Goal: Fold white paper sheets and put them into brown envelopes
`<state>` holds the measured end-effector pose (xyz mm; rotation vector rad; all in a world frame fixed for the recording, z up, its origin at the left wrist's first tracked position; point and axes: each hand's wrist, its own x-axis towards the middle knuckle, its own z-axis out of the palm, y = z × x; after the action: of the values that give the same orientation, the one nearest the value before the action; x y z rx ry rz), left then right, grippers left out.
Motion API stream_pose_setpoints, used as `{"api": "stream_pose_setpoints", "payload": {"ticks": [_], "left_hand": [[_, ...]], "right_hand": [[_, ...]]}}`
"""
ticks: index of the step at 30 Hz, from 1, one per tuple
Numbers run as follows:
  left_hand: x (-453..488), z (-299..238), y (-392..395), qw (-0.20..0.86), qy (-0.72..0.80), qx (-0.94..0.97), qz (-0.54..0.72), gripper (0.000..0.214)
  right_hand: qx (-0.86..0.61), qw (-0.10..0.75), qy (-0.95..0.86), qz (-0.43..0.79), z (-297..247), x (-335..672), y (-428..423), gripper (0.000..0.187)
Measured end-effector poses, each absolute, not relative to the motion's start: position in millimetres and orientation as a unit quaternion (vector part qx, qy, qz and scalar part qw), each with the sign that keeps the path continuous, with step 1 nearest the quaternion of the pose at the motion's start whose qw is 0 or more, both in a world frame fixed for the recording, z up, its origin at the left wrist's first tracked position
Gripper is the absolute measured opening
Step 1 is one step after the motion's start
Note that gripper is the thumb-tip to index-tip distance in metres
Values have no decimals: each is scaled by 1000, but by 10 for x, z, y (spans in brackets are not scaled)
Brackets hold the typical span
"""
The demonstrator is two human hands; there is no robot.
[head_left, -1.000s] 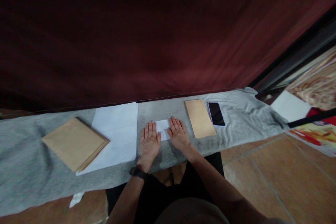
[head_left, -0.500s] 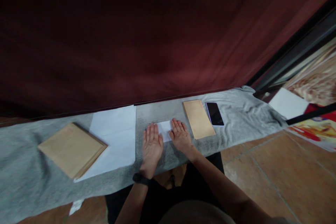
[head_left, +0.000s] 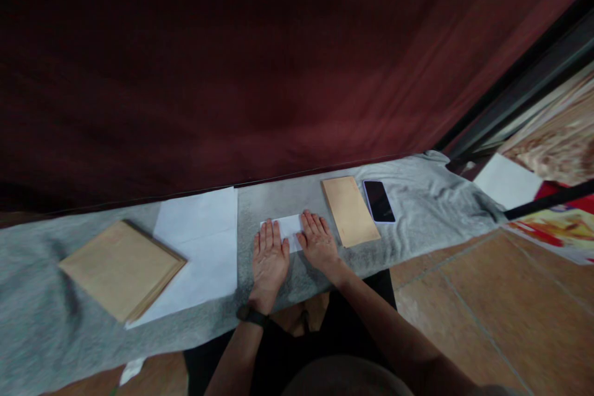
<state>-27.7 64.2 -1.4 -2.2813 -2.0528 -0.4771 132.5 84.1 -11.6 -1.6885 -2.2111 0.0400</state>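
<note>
On grey cloth [head_left: 269, 198], left hand [head_left: 270, 260], right hand [head_left: 319, 244], unclenched, flat on white paper [head_left: 291, 231], phone [head_left: 379, 202] beside brown envelope [head_left: 351, 210]

Small white paper [head_left: 291, 227] partly hidden beneath fingers [head_left: 269, 236]

Smooth, matt white paper makes up both the small piece [head_left: 290, 227] and the large sheets [head_left: 204, 232], set against the dull brown kraft paper of the stacked envelopes [head_left: 121, 269] and the smooth tan envelope [head_left: 351, 211]. Soft, napped gray cloth [head_left: 415, 198] ripples beneath a smartphone [head_left: 379, 201] with a smooth, dark, glass-like screen. A dark red drape [head_left: 260, 86] of smooth-looking fabric hangs behind; the floor tiles [head_left: 492, 284] show a mottled, low-sheen finish.
</note>
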Motion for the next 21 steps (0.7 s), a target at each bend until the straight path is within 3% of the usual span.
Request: {"api": "stream_pose_setpoints", "payload": {"ticks": [21], "left_hand": [[-289,0,639,16,-665,-737,-125,58]], "right_hand": [[-559,177,-809,42,-37,1062,792,49]]}}
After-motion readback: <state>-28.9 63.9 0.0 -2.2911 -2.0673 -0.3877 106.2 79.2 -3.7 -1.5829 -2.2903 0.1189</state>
